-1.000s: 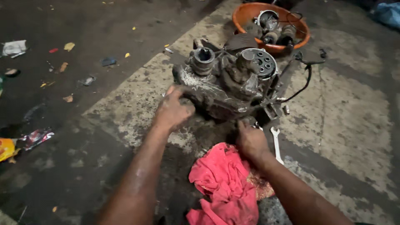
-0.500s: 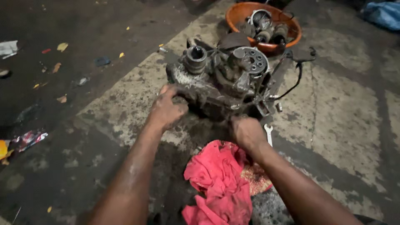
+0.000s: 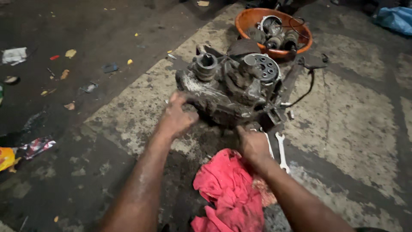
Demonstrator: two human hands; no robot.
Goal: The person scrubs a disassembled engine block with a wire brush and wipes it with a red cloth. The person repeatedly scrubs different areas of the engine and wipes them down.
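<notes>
Both hands are on the engine (image 3: 231, 88). The left hand (image 3: 177, 118) is closed over its near left edge, fingers curled onto the grimy casing. The right hand (image 3: 253, 144) presses against the near underside, fingers tucked in under the block; how tightly they close there I cannot tell. Nearest of all, a red rag (image 3: 227, 189) lies crumpled on the floor (image 3: 128, 116), between the forearms and partly under the right wrist. Just right of that hand, two spanners (image 3: 281, 150) lie side by side on the concrete. The engine sits on the stained floor in the middle of the view, its round perforated plate facing up, a black cable (image 3: 307, 88) looping off its right side. Beyond it, an orange bowl (image 3: 246, 21) holds more metal parts. Litter (image 3: 15, 56) dots the dark floor at left.
</notes>
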